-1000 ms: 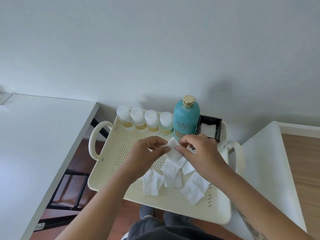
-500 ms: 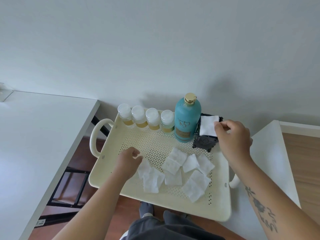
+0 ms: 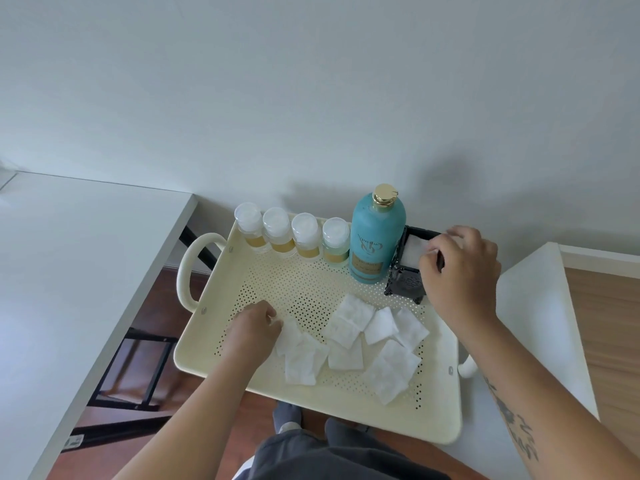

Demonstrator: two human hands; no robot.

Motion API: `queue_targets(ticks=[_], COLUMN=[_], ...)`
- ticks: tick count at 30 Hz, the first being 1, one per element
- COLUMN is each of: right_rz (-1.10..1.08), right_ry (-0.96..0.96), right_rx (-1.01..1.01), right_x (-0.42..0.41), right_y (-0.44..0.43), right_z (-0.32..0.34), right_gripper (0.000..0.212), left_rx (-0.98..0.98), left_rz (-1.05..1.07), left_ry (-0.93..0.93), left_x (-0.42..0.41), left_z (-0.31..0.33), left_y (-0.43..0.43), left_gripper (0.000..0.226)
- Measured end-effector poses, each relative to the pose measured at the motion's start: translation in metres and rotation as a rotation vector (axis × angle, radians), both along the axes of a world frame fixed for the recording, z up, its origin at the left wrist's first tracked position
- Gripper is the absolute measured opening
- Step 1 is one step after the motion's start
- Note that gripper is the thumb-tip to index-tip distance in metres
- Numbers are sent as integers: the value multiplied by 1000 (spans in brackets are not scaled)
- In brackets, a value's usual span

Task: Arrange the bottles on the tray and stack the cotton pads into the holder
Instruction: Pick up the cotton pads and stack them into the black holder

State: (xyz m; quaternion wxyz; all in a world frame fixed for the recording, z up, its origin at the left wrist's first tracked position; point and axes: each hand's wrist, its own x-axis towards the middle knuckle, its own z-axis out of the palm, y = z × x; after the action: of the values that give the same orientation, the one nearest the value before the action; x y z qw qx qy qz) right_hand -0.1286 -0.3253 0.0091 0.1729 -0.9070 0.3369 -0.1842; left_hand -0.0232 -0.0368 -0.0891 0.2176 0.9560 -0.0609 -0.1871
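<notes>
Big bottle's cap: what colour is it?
Gold. The cap tops the teal bottle, shown best in the head view.

Tray [image 3: 436, 420]: cream plastic, perforated, smooth satin finish.
Small bottles [image 3: 292, 237]: clear plastic with frosted caps.
Teal bottle [image 3: 375, 237]: matt body.
Cap [image 3: 384, 194]: shiny gold.
Holder [image 3: 405, 284]: black, embossed, slightly glossy.
Cotton pads [image 3: 346, 323]: white, soft, fibrous.
Floor [image 3: 152, 306]: polished brown wood.
Left table [image 3: 69, 271]: white, smooth, matt.

We see 1 white table [image 3: 69, 271] at left on a black frame [image 3: 198, 245], a pale wall [image 3: 311, 98] behind, perhaps wooden flooring [image 3: 609, 323] at right
</notes>
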Motion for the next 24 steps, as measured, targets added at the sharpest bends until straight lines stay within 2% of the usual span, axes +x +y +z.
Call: queue_targets(ticks=[4,7,12,19,22,24], right_rz=[132,156,159,159,151,144], right_ry=[225,318,382,394,277,23], right_rx=[-43,-40,-31,-7,-58,-122], right_x=[-2,1,3,3,0,-5], right_y=[-5,-7,-8,-9,-7,-1], right_z=[-5,-6,-12,-12,-11,-9], right_gripper=[28,46,44,44,40,32], left_rx=[43,48,0,80,26,-63], left_rz=[-32,-38,-42,-58,-57,-67], left_ry=[20,20,27,70,2,-75], left_x=[-1,-2,-4,-9,-9,-10], left_z=[2,5,6,15,26,36], left_y=[-2,-2,3,1,1,3], left_gripper=[8,10,9,8,7,7])
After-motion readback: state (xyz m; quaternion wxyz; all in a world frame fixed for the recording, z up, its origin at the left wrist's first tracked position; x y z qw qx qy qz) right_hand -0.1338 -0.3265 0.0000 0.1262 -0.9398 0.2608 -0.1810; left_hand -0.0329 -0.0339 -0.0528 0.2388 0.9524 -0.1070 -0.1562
